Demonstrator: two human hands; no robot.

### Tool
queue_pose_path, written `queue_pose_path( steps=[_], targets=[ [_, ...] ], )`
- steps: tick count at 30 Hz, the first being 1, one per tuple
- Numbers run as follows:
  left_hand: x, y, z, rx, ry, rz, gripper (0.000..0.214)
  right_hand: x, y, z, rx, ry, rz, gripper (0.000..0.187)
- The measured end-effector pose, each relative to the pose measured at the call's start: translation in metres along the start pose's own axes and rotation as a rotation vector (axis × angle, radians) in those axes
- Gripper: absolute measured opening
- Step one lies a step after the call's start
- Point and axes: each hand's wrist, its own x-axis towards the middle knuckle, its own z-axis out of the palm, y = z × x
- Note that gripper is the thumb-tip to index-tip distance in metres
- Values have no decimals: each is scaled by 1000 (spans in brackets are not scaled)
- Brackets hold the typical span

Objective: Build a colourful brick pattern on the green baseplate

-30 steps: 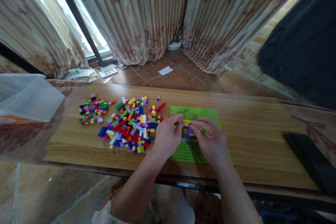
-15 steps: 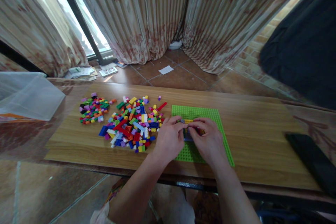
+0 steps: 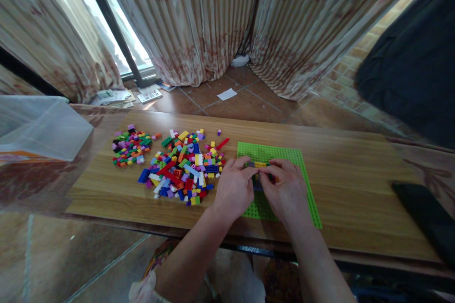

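A green studded baseplate (image 3: 272,151) lies on the wooden board, with toy bricks (image 3: 262,164) in yellow and other colours on its middle, mostly covered by my hands. My left hand (image 3: 234,188) comes in over the plate's left side, its thumb and fingers pinched together. From the right, my right hand (image 3: 287,191) meets it, fingertips closed and almost touching the left ones. Whatever small piece sits between the fingertips is too hidden to make out. Left of the plate spreads a big heap of mixed toy bricks (image 3: 190,170).
A smaller pile of little bricks (image 3: 132,147) lies farther left on the wooden board (image 3: 355,189). A translucent plastic bin (image 3: 46,128) stands at the left edge. On the right rests a flat black object (image 3: 423,218). Curtains (image 3: 206,23) hang behind.
The whole view has shifted slightly, so things appear a little farther right. My hands stay together over the bricks on the plate, with only slight finger movement.
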Motion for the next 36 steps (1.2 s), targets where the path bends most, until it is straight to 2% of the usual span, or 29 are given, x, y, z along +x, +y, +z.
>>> queue_pose_path(
  steps=[8,13,17,20,24,29,36],
  targets=[
    [1,2,-1,24,-17,1,31,1,2,2,6,-26,27,20],
    [1,-1,2,-19,25,6,29,-1,9,-1,137,-3,60,22],
    [2,0,3,-62,50,-36,27,1,17,-10,298,84,172,29],
    [4,2,3,-64,48,-42,27,3,23,-16,272,110,316,30],
    [6,3,6,-63,38,-36,26,2,25,-20,193,24,431,32],
    [7,2,11,-92,48,-64,22,1,19,-23,119,-130,415,33],
    [11,3,12,-116,44,-53,19,2,14,-19,198,-148,408,29]
  ],
)
